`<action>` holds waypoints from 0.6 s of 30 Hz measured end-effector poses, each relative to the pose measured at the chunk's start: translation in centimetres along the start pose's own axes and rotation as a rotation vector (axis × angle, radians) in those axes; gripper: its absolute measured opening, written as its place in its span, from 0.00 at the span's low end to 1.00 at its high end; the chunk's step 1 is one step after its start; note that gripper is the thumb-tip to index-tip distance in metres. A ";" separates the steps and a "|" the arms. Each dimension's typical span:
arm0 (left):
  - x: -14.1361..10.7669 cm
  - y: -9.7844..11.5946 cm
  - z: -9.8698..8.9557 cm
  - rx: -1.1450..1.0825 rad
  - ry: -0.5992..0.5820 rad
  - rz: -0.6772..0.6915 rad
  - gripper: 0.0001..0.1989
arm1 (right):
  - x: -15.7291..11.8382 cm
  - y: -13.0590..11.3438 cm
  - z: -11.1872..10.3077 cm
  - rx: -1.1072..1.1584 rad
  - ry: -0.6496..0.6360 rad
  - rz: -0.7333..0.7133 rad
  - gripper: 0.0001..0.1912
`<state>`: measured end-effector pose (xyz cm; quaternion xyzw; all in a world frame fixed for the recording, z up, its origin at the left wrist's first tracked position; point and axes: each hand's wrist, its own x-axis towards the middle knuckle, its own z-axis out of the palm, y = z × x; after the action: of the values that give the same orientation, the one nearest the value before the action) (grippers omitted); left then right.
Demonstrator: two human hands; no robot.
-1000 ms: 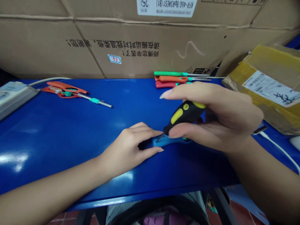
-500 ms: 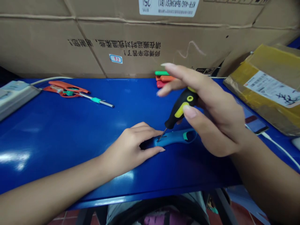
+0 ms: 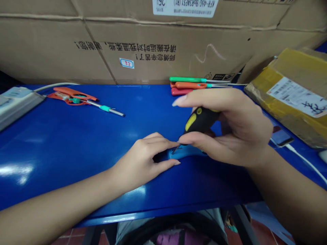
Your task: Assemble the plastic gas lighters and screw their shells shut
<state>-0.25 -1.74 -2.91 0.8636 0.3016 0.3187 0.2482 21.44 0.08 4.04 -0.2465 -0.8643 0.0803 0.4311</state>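
Note:
A blue utility lighter [image 3: 187,151] lies flat on the table, its far end under my right hand and its near end inside my left hand's grip. My left hand [image 3: 145,156] pinches it between thumb and fingers. My right hand [image 3: 240,127] is closed around the black-and-yellow handle of a screwdriver [image 3: 204,119], thumb low on the handle. The screwdriver is tilted, and its thin tip meets the lighter's upper face between my left fingertips. A screw there is too small to make out.
An orange lighter [image 3: 73,98] with its casing apart lies at the left, beside a white power strip [image 3: 17,103]. Several coloured lighters [image 3: 189,85] are stacked against the large carton [image 3: 143,37]. At the right are a taped box [image 3: 293,81] and a phone [image 3: 282,136] with a cable.
My right hand has turned and its fingers have closed in around the screwdriver handle, which tilts lower. The thumb has slid down toward the shaft. My left hand and the lighter have stayed put.

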 end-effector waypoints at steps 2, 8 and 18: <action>0.0 0.1 0.0 0.002 0.003 0.003 0.15 | -0.1 -0.1 -0.2 -0.020 -0.004 -0.026 0.22; 0.0 0.1 0.0 0.005 -0.009 -0.025 0.13 | -0.2 -0.3 -0.3 0.044 -0.118 -0.027 0.23; 0.0 0.1 -0.1 0.015 -0.006 -0.018 0.13 | 0.2 -0.1 0.1 0.213 -0.119 -0.049 0.21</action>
<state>-0.27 -1.81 -2.79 0.8637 0.3109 0.3118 0.2453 21.25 0.09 4.10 -0.1728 -0.8808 0.1755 0.4044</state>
